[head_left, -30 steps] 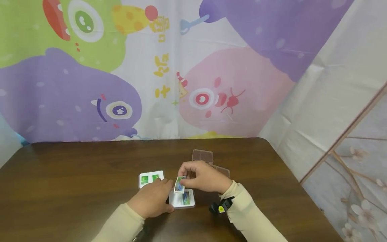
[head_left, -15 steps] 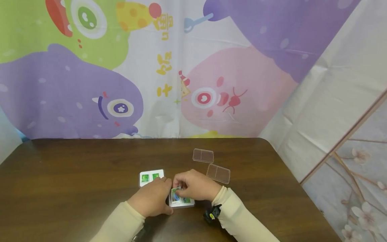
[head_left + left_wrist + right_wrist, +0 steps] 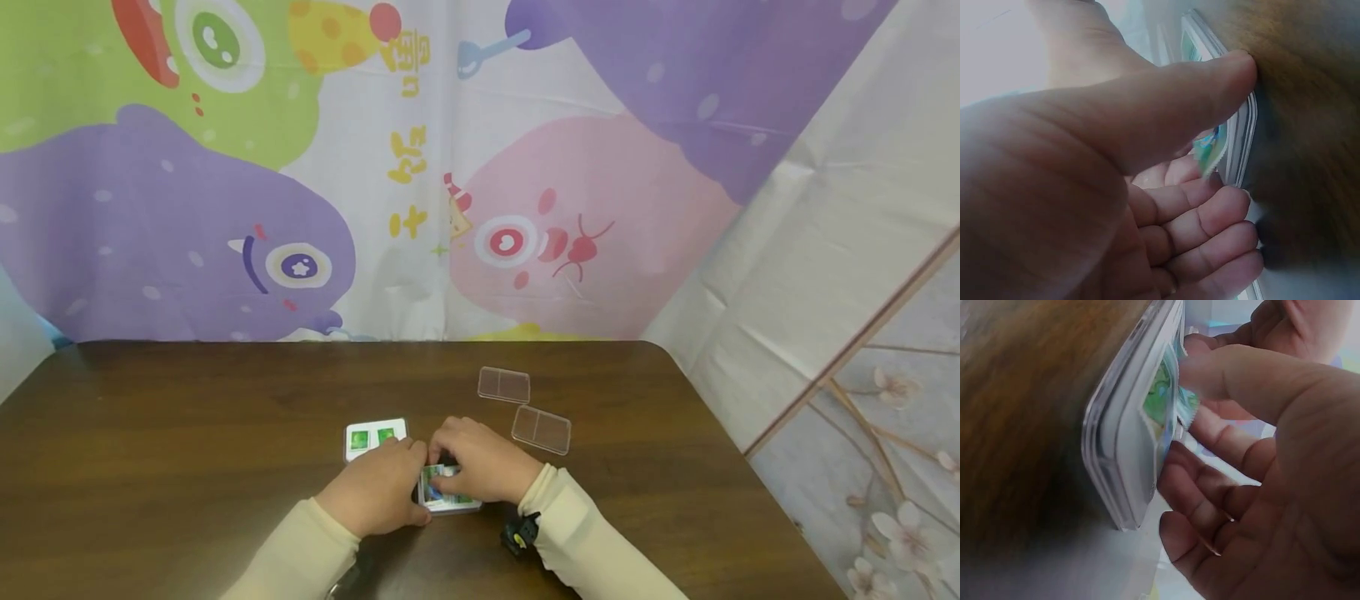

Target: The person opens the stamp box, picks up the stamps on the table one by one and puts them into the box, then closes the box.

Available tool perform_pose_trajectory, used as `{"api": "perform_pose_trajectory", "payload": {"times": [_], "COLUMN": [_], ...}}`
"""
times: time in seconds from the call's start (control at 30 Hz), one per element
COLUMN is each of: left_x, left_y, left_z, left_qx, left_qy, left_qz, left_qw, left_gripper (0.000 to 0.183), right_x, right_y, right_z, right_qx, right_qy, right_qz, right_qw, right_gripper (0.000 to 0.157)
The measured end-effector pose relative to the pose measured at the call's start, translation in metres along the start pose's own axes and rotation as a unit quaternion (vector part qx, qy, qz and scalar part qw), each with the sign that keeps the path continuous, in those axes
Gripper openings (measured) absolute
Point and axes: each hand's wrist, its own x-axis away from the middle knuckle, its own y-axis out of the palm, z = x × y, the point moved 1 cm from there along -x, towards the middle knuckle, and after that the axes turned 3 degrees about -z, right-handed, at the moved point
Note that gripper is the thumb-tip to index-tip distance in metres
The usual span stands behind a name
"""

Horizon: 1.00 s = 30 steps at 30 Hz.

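Observation:
My right hand [image 3: 486, 468] pinches a small postage stamp [image 3: 432, 485] with a blue and green picture, low over the left half of a flat plastic case [image 3: 459, 508] with a white inside. The stamp's toothed edge shows in the left wrist view, tilted up from the case. Another stamp [image 3: 1159, 394] lies on the case's right half, partly under my right fingers. My left hand [image 3: 375, 492] holds the case's left side, thumb at the near edge and fingers at the far edge. My fingers partly hide the case.
Behind my left hand lies a second white case [image 3: 349, 450] with two green stamps [image 3: 359, 440]. Two clear lids [image 3: 504, 385], each split by a line, lie further back on the right of the brown table [image 3: 225, 400]. A cartoon backdrop stands behind the table.
My right hand has lowered the stamp from above the case down to its left half, moving slightly left and toward it. My left hand has stayed put.

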Motion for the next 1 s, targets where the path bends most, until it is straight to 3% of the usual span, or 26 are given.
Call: {"api": "perform_pose_trajectory", "payload": {"times": [0.13,0.4,0.7,1.0], "left_x": [-0.0003,-0.0025,-0.0034,-0.0028], "left_y": [0.0005,0.0003,-0.0003,-0.0007], "left_z": [-0.0003,-0.0005,0.001,-0.0002], "left_qx": [0.002,0.001,0.011,0.013], "left_qy": [0.002,0.005,0.0,-0.003], "left_qz": [0.005,0.003,-0.006,-0.009], "left_qw": [1.0,1.0,0.9999,0.9999], "left_gripper": [0.06,0.055,0.06,0.055], "right_x": [0.0016,0.0051,0.0072,0.0052], "right_y": [-0.0005,-0.0064,-0.0065,-0.0049], "right_z": [0.0023,0.0062,0.0041,0.0004], "right_qx": [0.0,0.001,0.02,0.058], "right_qy": [0.011,0.007,0.009,-0.03], "right_qz": [-0.012,-0.03,-0.031,-0.02], "right_qw": [1.0,1.0,0.999,0.998], "right_gripper": [0.022,0.017,0.023,0.023]}}
